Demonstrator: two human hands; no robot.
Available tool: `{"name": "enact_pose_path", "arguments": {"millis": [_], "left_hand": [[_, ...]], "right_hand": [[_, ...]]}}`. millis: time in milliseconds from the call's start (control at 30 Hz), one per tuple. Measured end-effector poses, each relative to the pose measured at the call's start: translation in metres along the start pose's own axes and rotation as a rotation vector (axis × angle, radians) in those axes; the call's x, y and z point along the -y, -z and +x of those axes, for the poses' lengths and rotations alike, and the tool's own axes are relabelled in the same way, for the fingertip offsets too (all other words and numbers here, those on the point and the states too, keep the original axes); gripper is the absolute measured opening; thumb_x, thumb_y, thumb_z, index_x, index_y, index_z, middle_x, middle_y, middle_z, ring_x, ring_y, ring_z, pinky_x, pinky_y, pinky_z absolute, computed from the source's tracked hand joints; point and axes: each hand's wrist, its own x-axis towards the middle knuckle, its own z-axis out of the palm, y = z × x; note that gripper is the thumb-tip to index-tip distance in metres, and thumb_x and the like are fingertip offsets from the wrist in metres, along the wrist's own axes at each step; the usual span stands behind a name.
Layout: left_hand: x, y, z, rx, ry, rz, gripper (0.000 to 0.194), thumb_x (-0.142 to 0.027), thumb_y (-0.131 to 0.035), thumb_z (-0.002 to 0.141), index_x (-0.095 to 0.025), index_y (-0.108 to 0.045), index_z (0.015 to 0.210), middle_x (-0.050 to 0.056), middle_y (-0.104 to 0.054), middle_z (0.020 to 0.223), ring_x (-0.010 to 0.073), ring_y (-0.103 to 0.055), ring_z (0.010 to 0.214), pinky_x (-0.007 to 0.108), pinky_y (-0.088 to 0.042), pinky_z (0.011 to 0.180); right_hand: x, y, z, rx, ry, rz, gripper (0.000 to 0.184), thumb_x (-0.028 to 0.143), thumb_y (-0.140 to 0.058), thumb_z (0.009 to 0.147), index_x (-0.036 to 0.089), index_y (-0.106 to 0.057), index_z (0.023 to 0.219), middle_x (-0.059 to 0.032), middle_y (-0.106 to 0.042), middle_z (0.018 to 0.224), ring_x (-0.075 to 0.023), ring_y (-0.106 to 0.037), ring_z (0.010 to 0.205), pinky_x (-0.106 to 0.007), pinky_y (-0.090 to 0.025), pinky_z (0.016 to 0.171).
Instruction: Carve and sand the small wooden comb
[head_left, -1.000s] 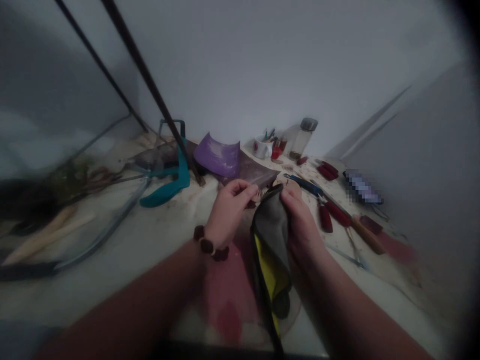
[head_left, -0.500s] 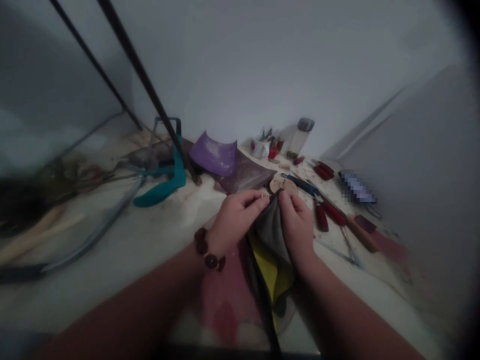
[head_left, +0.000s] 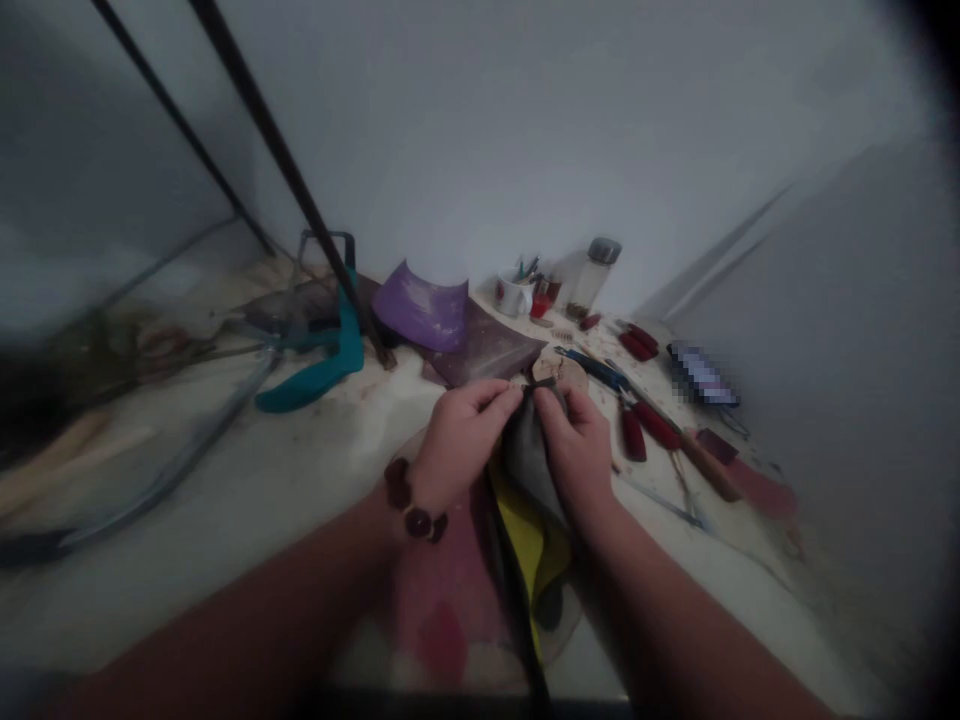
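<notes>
A grey and yellow cloth (head_left: 532, 465) hangs in folds between my two hands, yellow side showing lower down. My right hand (head_left: 585, 450) is closed, thumb and fingers pinching the top of the cloth. Close beside it, my left hand (head_left: 466, 430) is closed too, its fingertips pinched together at the cloth's upper edge; any small piece in them is too hidden to make out. A dark beaded bracelet (head_left: 416, 522) is on the left wrist. Below the cloth lies a pink-red patterned surface (head_left: 450, 560). Just behind the fingertips is a round wooden piece (head_left: 566, 372).
Red-handled pliers (head_left: 632, 430) and other hand tools lie to the right, near a phone (head_left: 703, 375). At the back stand a white mug (head_left: 512, 295), a glass bottle (head_left: 595, 280) and a curved purple sheet (head_left: 424, 308). A teal-handled saw frame (head_left: 315, 385) lies left.
Both hands and the cloth stay together near the same spot. The fingertips have shifted slightly, and a dark edge now shows above my right thumb. The whole view has moved slightly.
</notes>
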Motion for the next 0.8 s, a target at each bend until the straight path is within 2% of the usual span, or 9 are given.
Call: {"name": "enact_pose_path", "arguments": {"millis": [100,167,233,300,433,500,567,633,800], "left_hand": [[0.001,0.001,0.002,-0.009,-0.006,-0.029,0.025,-0.043,-0.072,0.104,-0.025,-0.088,0.105,0.003,-0.087,0.111,0.0266,-0.077,0.107,0.035,-0.058,0.098],[0.0,0.0,0.0,0.024,-0.03,-0.016,0.026,-0.043,-0.07,0.105,-0.025,-0.088,0.105,0.003,-0.087,0.11,0.0263,-0.077,0.105,0.035,-0.058,0.095],[-0.001,-0.003,-0.002,0.058,-0.036,0.003,0.027,-0.045,-0.069,0.106,-0.025,-0.087,0.104,0.002,-0.086,0.106,0.0261,-0.076,0.102,0.035,-0.058,0.091],[-0.001,-0.003,-0.003,0.043,-0.019,-0.003,0.027,-0.045,-0.069,0.105,-0.025,-0.087,0.102,0.002,-0.086,0.105,0.0261,-0.076,0.102,0.034,-0.058,0.091],[0.001,0.0,0.001,-0.025,0.016,-0.05,0.026,-0.045,-0.072,0.104,-0.024,-0.087,0.103,0.004,-0.087,0.109,0.0267,-0.077,0.106,0.035,-0.058,0.098],[0.002,0.0,0.002,-0.003,0.016,-0.043,0.027,-0.045,-0.072,0.104,-0.024,-0.087,0.101,0.004,-0.086,0.106,0.0264,-0.077,0.104,0.035,-0.058,0.095],[0.002,-0.001,0.001,0.023,0.011,-0.027,0.026,-0.045,-0.072,0.104,-0.024,-0.087,0.099,0.003,-0.086,0.103,0.0259,-0.076,0.101,0.034,-0.057,0.091],[0.003,-0.002,0.001,0.022,0.013,-0.023,0.027,-0.046,-0.072,0.104,-0.024,-0.086,0.098,0.003,-0.085,0.102,0.0253,-0.076,0.1,0.034,-0.058,0.09],[0.007,-0.003,0.005,0.002,0.114,-0.282,0.029,-0.048,-0.075,0.102,-0.021,-0.086,0.102,0.008,-0.086,0.106,0.0253,-0.079,0.099,0.037,-0.063,0.093]], "right_hand": [[-0.002,-0.003,-0.002,0.016,0.001,0.034,0.023,0.044,-0.079,0.094,0.025,-0.079,0.107,-0.0003,-0.077,0.099,-0.0223,-0.065,0.093,-0.032,-0.05,0.087],[-0.003,-0.002,-0.001,-0.013,-0.009,0.02,0.024,0.047,-0.075,0.098,0.024,-0.077,0.095,0.0005,-0.073,0.089,-0.0214,-0.063,0.087,-0.032,-0.049,0.083],[-0.003,0.001,0.001,-0.047,-0.011,-0.012,0.034,0.05,-0.069,0.101,0.023,-0.071,0.08,0.0018,-0.065,0.076,-0.0203,-0.057,0.078,-0.032,-0.046,0.076],[-0.003,0.001,0.002,-0.048,0.004,-0.032,0.035,0.051,-0.07,0.1,0.023,-0.07,0.077,0.0018,-0.063,0.073,-0.0204,-0.056,0.076,-0.032,-0.046,0.075],[-0.003,-0.003,0.001,0.005,0.054,-0.004,0.021,0.044,-0.08,0.093,0.025,-0.08,0.102,-0.0012,-0.077,0.098,-0.0237,-0.065,0.094,-0.033,-0.051,0.088],[-0.004,-0.004,0.0,-0.008,0.04,-0.011,0.022,0.046,-0.075,0.097,0.025,-0.077,0.092,-0.0004,-0.074,0.09,-0.0228,-0.063,0.089,-0.032,-0.05,0.084],[-0.003,-0.001,0.002,-0.041,0.002,-0.029,0.037,0.051,-0.067,0.102,0.024,-0.066,0.076,0.0011,-0.064,0.076,-0.0211,-0.056,0.079,-0.031,-0.048,0.076],[-0.001,0.004,0.006,-0.087,-0.047,-0.023,0.046,0.058,-0.062,0.103,0.024,-0.061,0.072,0.0005,-0.061,0.073,-0.0215,-0.054,0.078,-0.032,-0.047,0.074],[0.006,0.013,0.012,-0.181,-0.09,0.052,0.045,0.063,-0.057,0.105,0.024,-0.075,0.092,-0.0064,-0.075,0.097,-0.0262,-0.063,0.094,-0.035,-0.05,0.084]]}}
